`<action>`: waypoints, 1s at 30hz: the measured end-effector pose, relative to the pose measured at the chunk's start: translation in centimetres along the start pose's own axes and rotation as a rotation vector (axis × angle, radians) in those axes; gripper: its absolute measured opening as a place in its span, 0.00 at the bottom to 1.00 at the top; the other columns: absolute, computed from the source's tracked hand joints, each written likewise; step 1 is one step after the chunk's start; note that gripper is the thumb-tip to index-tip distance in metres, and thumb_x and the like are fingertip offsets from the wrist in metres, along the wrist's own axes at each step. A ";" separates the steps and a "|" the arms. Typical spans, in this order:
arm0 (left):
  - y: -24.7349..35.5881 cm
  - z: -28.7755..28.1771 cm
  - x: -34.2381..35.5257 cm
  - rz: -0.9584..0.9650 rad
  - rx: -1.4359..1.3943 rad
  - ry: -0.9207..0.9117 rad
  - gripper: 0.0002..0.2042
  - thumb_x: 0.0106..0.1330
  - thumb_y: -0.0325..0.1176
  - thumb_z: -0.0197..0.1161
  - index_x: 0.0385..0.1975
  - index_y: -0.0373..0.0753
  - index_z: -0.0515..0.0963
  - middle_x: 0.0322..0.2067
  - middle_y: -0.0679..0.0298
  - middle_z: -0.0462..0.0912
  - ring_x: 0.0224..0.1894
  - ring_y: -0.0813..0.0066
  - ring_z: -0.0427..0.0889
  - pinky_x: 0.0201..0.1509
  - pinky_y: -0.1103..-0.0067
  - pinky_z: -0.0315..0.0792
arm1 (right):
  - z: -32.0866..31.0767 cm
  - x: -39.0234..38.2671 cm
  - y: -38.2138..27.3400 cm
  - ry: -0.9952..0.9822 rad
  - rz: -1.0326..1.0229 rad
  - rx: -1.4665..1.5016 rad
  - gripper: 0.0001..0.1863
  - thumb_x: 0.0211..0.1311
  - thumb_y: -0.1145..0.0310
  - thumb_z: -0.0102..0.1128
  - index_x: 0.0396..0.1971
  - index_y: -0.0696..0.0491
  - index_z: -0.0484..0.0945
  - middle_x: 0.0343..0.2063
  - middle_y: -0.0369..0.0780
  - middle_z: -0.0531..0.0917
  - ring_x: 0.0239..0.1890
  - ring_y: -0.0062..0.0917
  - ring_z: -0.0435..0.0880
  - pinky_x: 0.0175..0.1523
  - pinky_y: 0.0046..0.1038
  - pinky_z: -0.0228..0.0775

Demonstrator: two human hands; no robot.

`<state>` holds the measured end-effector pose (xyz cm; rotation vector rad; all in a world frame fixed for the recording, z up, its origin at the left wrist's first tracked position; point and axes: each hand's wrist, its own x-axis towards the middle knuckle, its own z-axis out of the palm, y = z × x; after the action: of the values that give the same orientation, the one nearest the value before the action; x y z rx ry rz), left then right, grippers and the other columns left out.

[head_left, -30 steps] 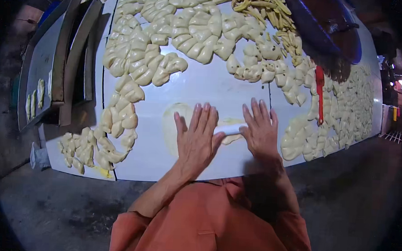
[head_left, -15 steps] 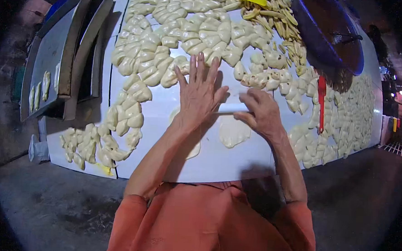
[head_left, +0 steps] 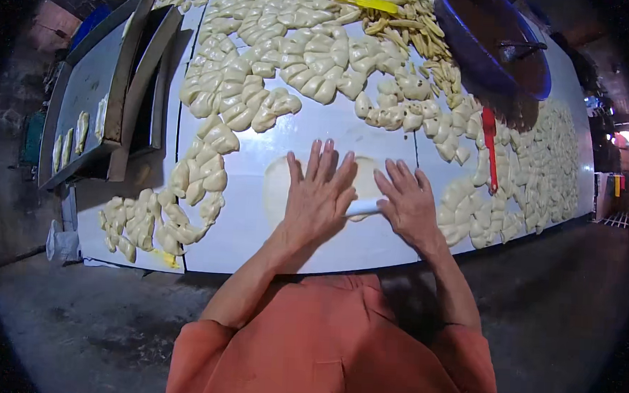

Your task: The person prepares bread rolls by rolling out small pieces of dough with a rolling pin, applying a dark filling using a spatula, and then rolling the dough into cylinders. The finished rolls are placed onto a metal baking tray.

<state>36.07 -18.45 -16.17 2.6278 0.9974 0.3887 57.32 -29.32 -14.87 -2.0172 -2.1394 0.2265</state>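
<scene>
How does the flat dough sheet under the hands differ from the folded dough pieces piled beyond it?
The thin, round, pale dough sheet lies flat and single under the left hand and right hand; the plump folded dough pieces are smaller, thicker and heaped together, untouched. Both are pale dough on the white table.

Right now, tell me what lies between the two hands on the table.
In the head view, a short stretch of white rolling pin shows between the left hand and right hand, lying over the flattened dough.

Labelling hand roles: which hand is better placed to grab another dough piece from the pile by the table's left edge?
Left. The left hand lies flat on the rolling pin, nearer the dough pile; the right hand sits further right.
</scene>
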 end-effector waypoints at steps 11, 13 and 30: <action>1.9 -1.0 -5.5 0.090 -0.064 -0.077 0.34 0.72 0.54 0.57 0.71 0.40 0.64 0.73 0.44 0.59 0.77 0.42 0.53 0.73 0.33 0.36 | 1.4 -5.3 -0.2 0.084 -0.023 0.069 0.29 0.56 0.54 0.71 0.59 0.41 0.78 0.46 0.36 0.77 0.55 0.32 0.75 0.66 0.49 0.56; 1.3 -1.9 -5.0 0.078 0.036 -0.023 0.34 0.70 0.55 0.58 0.71 0.41 0.67 0.73 0.50 0.61 0.77 0.49 0.55 0.73 0.34 0.37 | 0.3 -3.7 0.2 0.171 -0.064 0.084 0.28 0.56 0.54 0.72 0.58 0.44 0.79 0.45 0.37 0.77 0.53 0.32 0.75 0.63 0.49 0.57; -4.5 -0.3 5.7 -0.100 -0.016 0.281 0.32 0.76 0.51 0.53 0.74 0.41 0.61 0.73 0.50 0.62 0.76 0.47 0.56 0.74 0.35 0.38 | 1.8 3.1 3.3 0.239 -0.071 0.008 0.26 0.60 0.62 0.70 0.59 0.48 0.80 0.45 0.40 0.82 0.45 0.34 0.82 0.48 0.37 0.74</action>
<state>37.41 -11.31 -16.75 2.5427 1.1985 0.7537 59.93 -25.98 -17.34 -1.8542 -2.0515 -0.0165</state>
